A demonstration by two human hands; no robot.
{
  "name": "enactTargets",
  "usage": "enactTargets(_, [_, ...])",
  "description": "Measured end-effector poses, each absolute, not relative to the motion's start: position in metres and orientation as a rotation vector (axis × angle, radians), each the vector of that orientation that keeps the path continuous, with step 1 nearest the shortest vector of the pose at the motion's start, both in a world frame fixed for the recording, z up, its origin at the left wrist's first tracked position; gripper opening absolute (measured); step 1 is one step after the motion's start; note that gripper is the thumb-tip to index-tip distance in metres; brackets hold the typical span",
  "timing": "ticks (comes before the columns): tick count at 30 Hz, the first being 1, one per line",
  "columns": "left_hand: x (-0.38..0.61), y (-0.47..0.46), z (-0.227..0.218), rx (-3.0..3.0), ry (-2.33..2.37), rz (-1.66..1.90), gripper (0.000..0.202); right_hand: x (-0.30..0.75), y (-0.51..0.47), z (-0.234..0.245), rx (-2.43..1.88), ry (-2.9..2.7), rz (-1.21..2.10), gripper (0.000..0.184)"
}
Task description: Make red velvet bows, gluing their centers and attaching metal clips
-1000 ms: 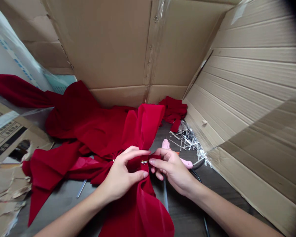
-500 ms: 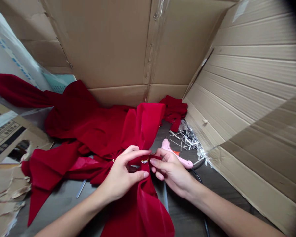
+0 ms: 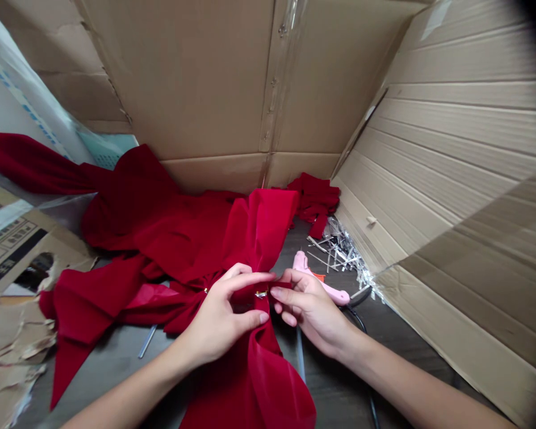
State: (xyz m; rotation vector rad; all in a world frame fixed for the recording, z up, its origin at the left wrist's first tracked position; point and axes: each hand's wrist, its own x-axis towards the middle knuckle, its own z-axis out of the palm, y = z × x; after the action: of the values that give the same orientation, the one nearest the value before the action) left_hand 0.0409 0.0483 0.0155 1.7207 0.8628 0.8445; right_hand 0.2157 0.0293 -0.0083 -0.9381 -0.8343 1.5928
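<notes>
A red fabric bow [image 3: 272, 229] stands upright between my hands, one loop up and another [image 3: 283, 381] hanging toward me. My left hand [image 3: 221, 313] grips its gathered middle, thumb on the near side and fingers on the far side. A small shiny metallic twist tie [image 3: 261, 294] crosses that middle. My right hand [image 3: 306, 304] pinches the end of a narrow red fabric strip [image 3: 282, 285] between thumb and forefinger, beside the tie. Just beyond my right hand lies a pink glue gun [image 3: 301, 262], partly hidden by the fingers.
More red bows and fabric [image 3: 152, 220] are heaped at the left. Folded red strips [image 3: 317, 196] and silvery ties [image 3: 339, 250] lie in the far right corner. Clear glue sticks [image 3: 147, 341] rest on the dark table [image 3: 120, 375]. Cardboard walls [image 3: 196, 77] stand behind and to the right.
Both hands keep nearly the same place and grip. The bow's upper loop has dipped very slightly.
</notes>
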Motion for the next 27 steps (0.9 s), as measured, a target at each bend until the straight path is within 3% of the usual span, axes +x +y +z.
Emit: enactTargets(27, [0.04,0.0457,0.0148,1.808,0.905,0.859,0.05,0.2168,0.0258,-0.0038,-0.809,-0.861,1.641,0.016])
